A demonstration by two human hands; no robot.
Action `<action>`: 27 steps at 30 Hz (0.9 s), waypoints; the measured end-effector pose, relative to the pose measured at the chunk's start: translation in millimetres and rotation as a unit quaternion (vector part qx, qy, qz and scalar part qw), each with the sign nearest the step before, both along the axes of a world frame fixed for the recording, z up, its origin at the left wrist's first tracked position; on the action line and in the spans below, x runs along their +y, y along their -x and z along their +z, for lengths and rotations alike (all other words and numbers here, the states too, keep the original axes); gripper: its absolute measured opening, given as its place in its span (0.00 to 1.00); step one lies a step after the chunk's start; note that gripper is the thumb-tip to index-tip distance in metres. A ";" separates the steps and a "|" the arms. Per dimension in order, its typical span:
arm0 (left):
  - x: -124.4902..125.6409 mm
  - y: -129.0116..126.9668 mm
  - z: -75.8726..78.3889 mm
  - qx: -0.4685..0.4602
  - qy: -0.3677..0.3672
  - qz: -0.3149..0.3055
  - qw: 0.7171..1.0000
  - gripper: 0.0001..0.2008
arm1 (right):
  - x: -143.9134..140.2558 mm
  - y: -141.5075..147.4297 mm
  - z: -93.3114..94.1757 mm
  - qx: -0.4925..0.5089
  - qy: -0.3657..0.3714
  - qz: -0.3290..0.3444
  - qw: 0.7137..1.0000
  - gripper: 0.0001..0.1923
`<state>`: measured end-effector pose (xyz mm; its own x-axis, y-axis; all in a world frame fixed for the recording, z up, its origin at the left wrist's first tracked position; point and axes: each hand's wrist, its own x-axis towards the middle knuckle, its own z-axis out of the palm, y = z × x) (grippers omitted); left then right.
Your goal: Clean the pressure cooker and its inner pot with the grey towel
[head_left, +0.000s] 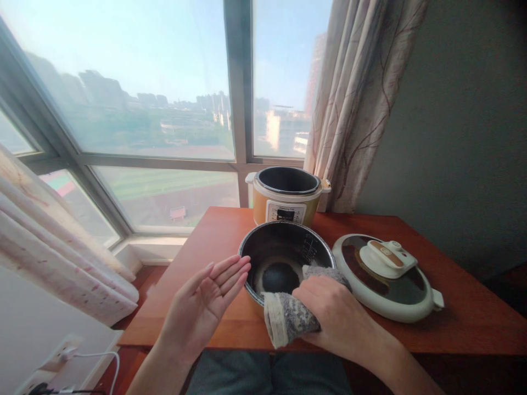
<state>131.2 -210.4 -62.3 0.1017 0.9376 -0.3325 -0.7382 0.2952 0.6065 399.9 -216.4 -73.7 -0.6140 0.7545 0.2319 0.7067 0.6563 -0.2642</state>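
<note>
A black inner pot (284, 249) of a cooker stands near the table's front edge, with marks on its inside wall and a whitish ring around its bottom. My right hand (335, 310) grips a grey patterned cloth (290, 318) at the pot's near right rim; part of the cloth hangs over the outside. Palm up and fingers stretched out, my left hand (206, 302) is at the pot's left rim and holds nothing. Whether its fingertips touch the rim I cannot tell.
Behind the pot stands the yellow and white electric cooker body (263, 200), uncovered. Its white lid (382, 307) lies at the right, handle side up. All are on a reddish-brown wooden table (193, 247). Curtains (349, 99) flank the window, and a plugged-in white cable (96, 354) is at the lower left.
</note>
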 end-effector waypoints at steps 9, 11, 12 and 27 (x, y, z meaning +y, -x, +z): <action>0.0 -22.5 -51.6 0.399 -0.138 -0.022 0.906 0.25 | -5.5 20.5 -14.9 0.019 -0.078 -0.045 0.996 0.14; 0.1 -32.9 -58.4 0.414 -0.133 -0.044 0.899 0.26 | -8.2 28.0 -19.4 0.021 -0.098 -0.058 0.993 0.13; 0.6 -36.9 -59.9 0.412 -0.126 -0.037 0.902 0.26 | -9.1 30.8 -20.8 0.021 -0.105 -0.063 0.992 0.13; 67.2 -0.4 -45.6 0.439 -0.139 -0.027 0.887 0.20 | 12.2 1.4 2.7 -0.058 -0.012 0.057 0.997 0.16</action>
<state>131.6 -143.2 -107.9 -0.0358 0.9974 -0.0624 0.0650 0.0646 0.9958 398.5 -204.2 -70.9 -0.7196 0.6728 0.1718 0.6517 0.7398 -0.1674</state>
